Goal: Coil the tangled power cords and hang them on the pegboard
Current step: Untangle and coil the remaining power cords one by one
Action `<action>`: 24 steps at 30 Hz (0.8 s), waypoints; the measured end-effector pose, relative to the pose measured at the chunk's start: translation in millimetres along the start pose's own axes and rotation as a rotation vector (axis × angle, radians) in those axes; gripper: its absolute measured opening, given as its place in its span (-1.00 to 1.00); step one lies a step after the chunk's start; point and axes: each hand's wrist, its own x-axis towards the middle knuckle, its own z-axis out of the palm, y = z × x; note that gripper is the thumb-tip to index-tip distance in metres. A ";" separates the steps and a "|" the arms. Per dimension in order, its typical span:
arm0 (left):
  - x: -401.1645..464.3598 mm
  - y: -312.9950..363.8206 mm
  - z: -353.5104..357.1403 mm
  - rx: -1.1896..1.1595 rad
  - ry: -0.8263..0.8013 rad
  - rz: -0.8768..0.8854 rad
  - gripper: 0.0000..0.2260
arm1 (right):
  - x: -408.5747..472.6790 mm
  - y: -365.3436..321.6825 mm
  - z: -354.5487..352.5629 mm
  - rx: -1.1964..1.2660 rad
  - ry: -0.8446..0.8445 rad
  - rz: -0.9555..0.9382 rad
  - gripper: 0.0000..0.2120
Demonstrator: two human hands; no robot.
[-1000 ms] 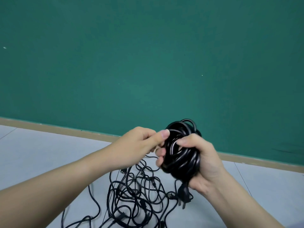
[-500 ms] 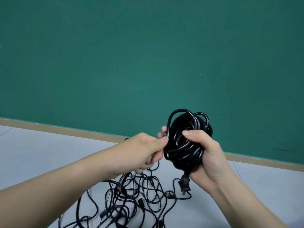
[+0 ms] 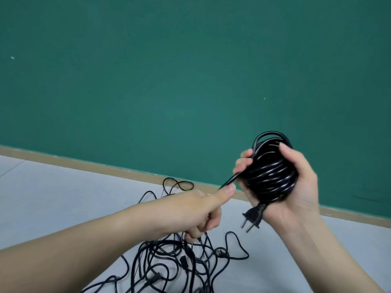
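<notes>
My right hand (image 3: 296,187) grips a thick coil of black power cord (image 3: 270,172), held upright in front of the green wall. A two-pin plug (image 3: 252,216) dangles from the coil's lower end. A straight stretch of the same cord (image 3: 230,181) runs down-left from the coil into my left hand (image 3: 203,210), whose curled fingers and thumb hold it. Below the hands, a tangle of black cords (image 3: 173,263) lies on the pale floor. No pegboard is in view.
A green wall (image 3: 169,81) fills the upper view, with a tan baseboard (image 3: 84,163) along the floor. One loose cord loop (image 3: 177,183) lies near the baseboard. Pale floor (image 3: 53,197) stretches to the left.
My left hand has moved down and left away from the coil, drawing a length of cord out taut. The right hand has lifted the coil slightly higher and to the right.
</notes>
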 end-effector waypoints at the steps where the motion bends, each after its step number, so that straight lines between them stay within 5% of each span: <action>1: -1.2 -0.9 -3.0 0.038 0.005 -0.011 -0.39 | 1.2 -6.8 -1.3 -0.002 0.031 -0.037 -0.74; 8: -4.1 -10.6 -40.6 0.480 0.371 0.272 -0.65 | 10.3 -33.9 -25.6 -0.327 0.271 -0.201 -0.76; 12: -6.0 -13.2 -39.0 0.522 0.380 0.493 -0.73 | 10.4 -21.0 -25.2 -0.665 0.327 -0.197 -0.69; 17: -5.8 -5.7 -34.7 0.403 0.450 0.675 -0.81 | 1.1 2.4 -17.0 -0.865 0.165 -0.030 -0.38; 22: -9.8 1.4 -35.1 0.158 0.384 0.594 -0.85 | -15.3 25.8 -5.4 -0.788 -0.095 0.274 -0.55; 24: -10.1 -0.5 -40.8 0.113 0.394 0.511 -0.64 | -19.0 31.2 -3.3 -0.775 -0.144 0.325 -0.69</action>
